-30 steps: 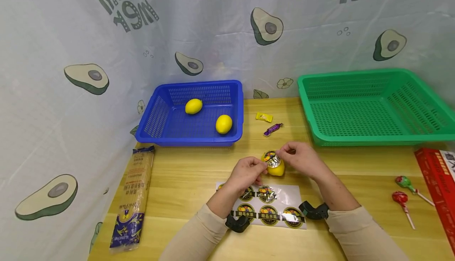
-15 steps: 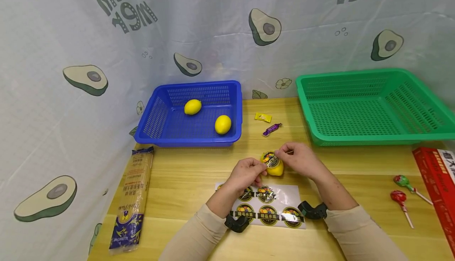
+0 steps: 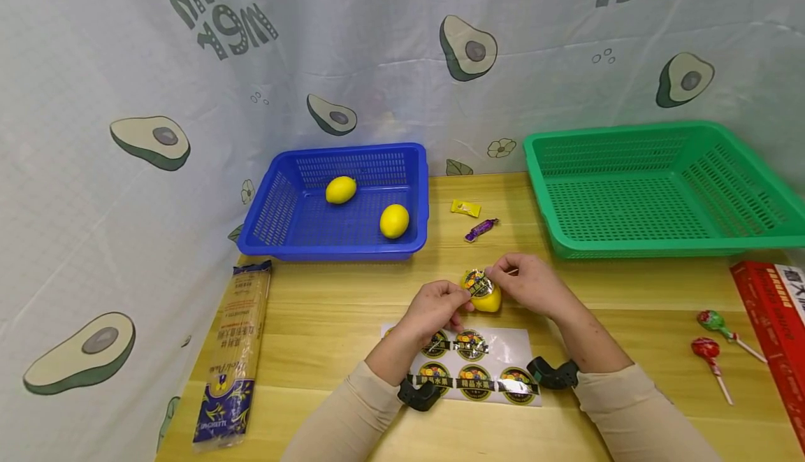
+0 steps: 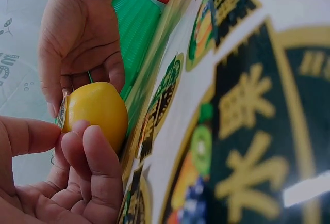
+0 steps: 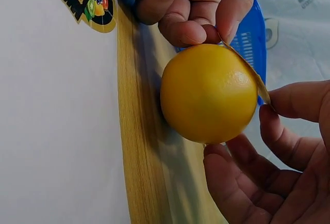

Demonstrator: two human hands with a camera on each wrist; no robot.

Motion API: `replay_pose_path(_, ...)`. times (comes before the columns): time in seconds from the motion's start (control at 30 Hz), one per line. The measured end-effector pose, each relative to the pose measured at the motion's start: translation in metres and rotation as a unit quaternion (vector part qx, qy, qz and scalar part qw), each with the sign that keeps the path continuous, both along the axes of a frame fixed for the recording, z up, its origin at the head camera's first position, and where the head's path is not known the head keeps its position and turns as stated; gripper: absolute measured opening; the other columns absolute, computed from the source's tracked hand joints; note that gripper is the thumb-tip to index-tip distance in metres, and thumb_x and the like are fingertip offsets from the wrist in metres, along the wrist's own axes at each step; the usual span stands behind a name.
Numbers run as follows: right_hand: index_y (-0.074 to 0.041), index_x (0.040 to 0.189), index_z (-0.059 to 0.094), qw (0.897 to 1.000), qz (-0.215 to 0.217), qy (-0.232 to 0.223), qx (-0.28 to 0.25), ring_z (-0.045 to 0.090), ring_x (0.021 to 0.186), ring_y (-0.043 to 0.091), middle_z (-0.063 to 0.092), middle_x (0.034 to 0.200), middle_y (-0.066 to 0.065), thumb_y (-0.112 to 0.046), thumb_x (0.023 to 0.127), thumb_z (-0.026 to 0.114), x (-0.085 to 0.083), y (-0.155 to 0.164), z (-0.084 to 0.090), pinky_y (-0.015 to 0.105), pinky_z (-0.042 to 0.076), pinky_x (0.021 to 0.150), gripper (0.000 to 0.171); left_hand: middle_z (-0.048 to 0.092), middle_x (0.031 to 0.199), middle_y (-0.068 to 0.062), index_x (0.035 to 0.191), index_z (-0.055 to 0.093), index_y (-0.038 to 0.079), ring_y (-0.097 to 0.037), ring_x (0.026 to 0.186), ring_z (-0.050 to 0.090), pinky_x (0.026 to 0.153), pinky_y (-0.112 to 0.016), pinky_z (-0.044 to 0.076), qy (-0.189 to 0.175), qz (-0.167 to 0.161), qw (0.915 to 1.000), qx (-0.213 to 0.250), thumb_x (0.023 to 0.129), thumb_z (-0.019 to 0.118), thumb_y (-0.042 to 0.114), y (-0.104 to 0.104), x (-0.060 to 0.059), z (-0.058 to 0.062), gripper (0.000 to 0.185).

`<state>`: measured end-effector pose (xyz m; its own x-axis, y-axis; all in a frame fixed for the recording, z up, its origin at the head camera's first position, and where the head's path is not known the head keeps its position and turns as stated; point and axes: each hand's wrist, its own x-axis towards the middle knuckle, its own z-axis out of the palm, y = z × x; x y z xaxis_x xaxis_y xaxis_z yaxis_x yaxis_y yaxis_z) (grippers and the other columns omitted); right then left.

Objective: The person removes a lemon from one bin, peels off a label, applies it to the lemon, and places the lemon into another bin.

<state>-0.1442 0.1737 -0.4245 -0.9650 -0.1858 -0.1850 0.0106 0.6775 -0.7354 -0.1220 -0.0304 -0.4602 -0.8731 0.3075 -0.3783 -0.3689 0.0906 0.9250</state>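
Note:
A yellow lemon (image 3: 489, 303) sits on the wooden table between both hands. Over its top lies a round black-and-gold fruit sticker (image 3: 479, 283). My left hand (image 3: 435, 308) pinches the sticker's near-left edge between thumb and forefinger, and its other fingers lie against the lemon. At the opposite edge, my right hand (image 3: 531, 286) pinches the sticker the same way. Seen from the right wrist, the sticker (image 5: 246, 66) runs along one side of the lemon (image 5: 209, 95), with its edge at the right fingertips standing slightly off the skin.
Below the hands lies a white sticker sheet (image 3: 506, 343). Behind stand a blue basket (image 3: 339, 249) with two lemons and a green basket (image 3: 660, 245). Two wrapped candies (image 3: 481, 230) lie between them. A spaghetti pack (image 3: 233, 350) is left; lollipops (image 3: 706, 347) and a red box (image 3: 764, 315) are right.
The sticker has tilted a little between the fingers, and the bright glare on it has faded so its print shows. Both hands stay almost in place.

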Motion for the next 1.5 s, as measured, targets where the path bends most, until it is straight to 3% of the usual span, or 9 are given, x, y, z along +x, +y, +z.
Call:
replay_pose_path(0.37, -0.007, 0.092, 0.070, 1.000, 0.007, -0.002, -0.001, 0.053, 0.077, 0.019, 0.070, 0.093, 0.009, -0.031, 0.100, 0.064, 0.000, 0.000, 0.000, 0.030, 0.043, 0.066, 0.026, 0.072, 0.082, -0.002, 0.091, 0.064, 0.006, -0.011, 0.054, 0.054, 0.054, -0.023, 0.055, -0.006, -0.001, 0.9999, 0.010, 0.099, 0.063, 0.017, -0.001, -0.001, -0.002, 0.014)
replay_pose_path(0.47, -0.003, 0.104, 0.066, 0.999, 0.013, -0.036, -0.032, 0.061, 0.078, 0.017, 0.072, 0.101, 0.015, -0.030, 0.101, 0.064, 0.000, 0.000, -0.002, 0.029, 0.052, 0.068, 0.027, 0.073, 0.082, -0.003, 0.093, 0.061, 0.007, -0.010, 0.054, 0.055, 0.054, -0.023, 0.055, -0.009, 0.002, 0.9999, 0.015, 0.098, 0.066, 0.017, -0.001, -0.001, -0.002, 0.012)
replay_pose_path(0.6, 0.002, 0.126, 0.053, 0.990, 0.025, -0.102, -0.095, 0.070, 0.080, 0.019, 0.070, 0.114, 0.027, -0.027, 0.104, 0.058, -0.001, 0.001, -0.005, 0.033, 0.062, 0.071, 0.036, 0.075, 0.087, -0.011, 0.109, 0.058, 0.003, -0.010, 0.055, 0.058, 0.054, -0.024, 0.057, -0.012, 0.010, 0.9997, 0.021, 0.096, 0.071, 0.018, -0.001, -0.001, -0.003, 0.023)
replay_pose_path(0.7, 0.003, 0.134, 0.048, 0.984, 0.037, -0.114, -0.129, 0.071, 0.086, 0.019, 0.067, 0.117, 0.028, -0.025, 0.106, 0.055, -0.001, 0.003, -0.005, 0.034, 0.063, 0.075, 0.041, 0.075, 0.095, -0.017, 0.130, 0.055, -0.001, -0.011, 0.058, 0.060, 0.057, -0.026, 0.059, -0.007, 0.003, 0.9998, 0.016, 0.097, 0.070, 0.021, -0.002, -0.002, -0.001, 0.043)
replay_pose_path(0.83, 0.003, 0.138, 0.046, 0.981, 0.043, -0.083, -0.172, 0.071, 0.096, 0.023, 0.064, 0.120, 0.029, -0.026, 0.106, 0.055, 0.002, 0.005, 0.005, 0.038, 0.063, 0.081, 0.044, 0.070, 0.108, -0.019, 0.147, 0.046, 0.003, -0.015, 0.071, 0.068, 0.074, -0.035, 0.064, 0.015, -0.028, 0.9988, 0.037, 0.102, 0.063, 0.025, -0.007, -0.002, 0.009, 0.053)
replay_pose_path(1.0, 0.003, 0.140, 0.046, 0.980, 0.055, -0.012, -0.193, 0.069, 0.101, 0.026, 0.060, 0.121, 0.028, -0.025, 0.107, 0.055, 0.013, -0.001, 0.025, 0.041, 0.063, 0.083, 0.044, 0.062, 0.123, -0.021, 0.148, 0.042, 0.004, -0.018, 0.086, 0.071, 0.093, -0.049, 0.059, 0.059, -0.057, 0.9902, 0.113, 0.106, 0.056, 0.021, -0.016, -0.002, 0.028, 0.048)
replay_pose_path(1.13, -0.001, 0.139, 0.048, 0.982, 0.086, 0.028, -0.165, 0.069, 0.088, 0.022, 0.060, 0.113, 0.022, -0.026, 0.105, 0.058, 0.022, -0.013, 0.029, 0.034, 0.062, 0.072, 0.043, 0.059, 0.121, -0.016, 0.146, 0.045, 0.005, -0.013, 0.084, 0.070, 0.091, -0.042, 0.061, 0.104, -0.082, 0.9850, 0.111, 0.105, 0.058, 0.018, -0.023, 0.002, 0.040, 0.045)
replay_pose_path(1.27, -0.010, 0.130, 0.057, 0.988, 0.095, 0.057, -0.110, 0.064, 0.076, 0.019, 0.064, 0.100, 0.013, -0.035, 0.102, 0.064, 0.026, -0.022, 0.026, 0.030, 0.058, 0.063, 0.038, 0.060, 0.114, -0.013, 0.143, 0.049, 0.004, -0.010, 0.082, 0.070, 0.085, -0.034, 0.062, 0.144, -0.106, 0.9788, 0.099, 0.103, 0.061, 0.014, -0.027, 0.003, 0.044, 0.043)
replay_pose_path(1.5, -0.009, 0.116, 0.066, 0.989, 0.072, 0.082, -0.098, 0.062, 0.071, 0.017, 0.067, 0.089, 0.009, -0.035, 0.105, 0.057, 0.028, -0.028, 0.025, 0.029, 0.056, 0.059, 0.030, 0.064, 0.113, -0.026, 0.136, 0.052, -0.004, -0.010, 0.084, 0.069, 0.086, -0.038, 0.062, 0.151, -0.117, 0.9768, 0.097, 0.102, 0.060, 0.008, -0.029, 0.002, 0.042, 0.037)
